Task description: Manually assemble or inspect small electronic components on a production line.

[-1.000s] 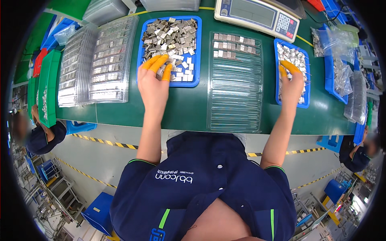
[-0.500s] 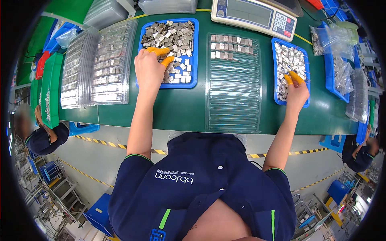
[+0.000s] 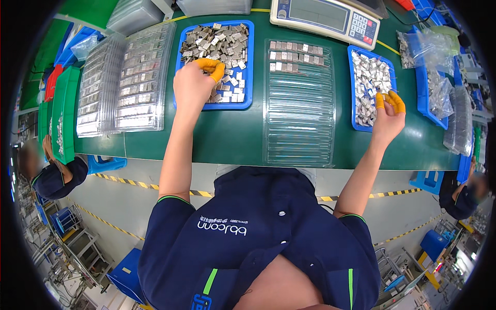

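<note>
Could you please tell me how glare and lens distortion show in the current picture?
Head view: glare streaks the clear, rectangular, ribbed plastic tray at centre; also head view: fisheye distortion curves the yellow-and-black striped floor tape, and the corners go black.

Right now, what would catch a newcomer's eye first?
The yellow-tipped fingers: left hand over the left blue bin, right hand at the right blue bin. Between them lies a clear tray, silvery parts in its far rows. A white scale stands beyond it, to the right.
</note>
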Action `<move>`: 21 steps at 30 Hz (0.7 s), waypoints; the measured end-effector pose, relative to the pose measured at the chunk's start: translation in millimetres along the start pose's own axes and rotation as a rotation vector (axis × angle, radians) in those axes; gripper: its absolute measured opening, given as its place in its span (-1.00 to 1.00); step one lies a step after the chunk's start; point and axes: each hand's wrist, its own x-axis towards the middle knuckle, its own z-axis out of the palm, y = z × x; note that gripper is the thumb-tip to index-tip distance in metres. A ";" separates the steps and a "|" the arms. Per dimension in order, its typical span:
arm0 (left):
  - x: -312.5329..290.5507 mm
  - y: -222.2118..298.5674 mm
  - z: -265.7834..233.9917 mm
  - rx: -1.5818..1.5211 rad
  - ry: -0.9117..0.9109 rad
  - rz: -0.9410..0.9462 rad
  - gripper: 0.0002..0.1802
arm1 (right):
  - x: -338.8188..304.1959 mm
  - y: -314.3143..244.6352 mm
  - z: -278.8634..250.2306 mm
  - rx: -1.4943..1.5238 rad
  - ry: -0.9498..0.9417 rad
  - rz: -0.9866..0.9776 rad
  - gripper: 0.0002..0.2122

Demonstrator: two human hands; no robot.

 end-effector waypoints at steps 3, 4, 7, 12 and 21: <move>-3.9 -12.1 1.3 -0.828 -0.256 -0.204 -0.73 | -7.9 -27.4 -4.1 -0.516 0.102 -0.093 -0.81; -5.8 -15.0 2.4 -1.393 -0.444 -0.315 -0.69 | -10.6 -32.2 -4.3 -0.517 0.103 -0.093 -0.81; -24.7 4.5 14.3 -1.706 -0.620 -0.380 -0.60 | -21.2 -44.8 0.8 -0.131 -0.020 -0.287 -0.83; -47.8 50.2 29.9 -1.824 -0.675 -0.498 -0.61 | -74.2 -73.6 29.7 0.089 -0.432 -0.151 -0.81; -64.0 89.7 26.9 -1.506 -0.506 -0.261 -0.72 | -107.4 -88.3 58.0 0.570 -0.536 0.226 -0.77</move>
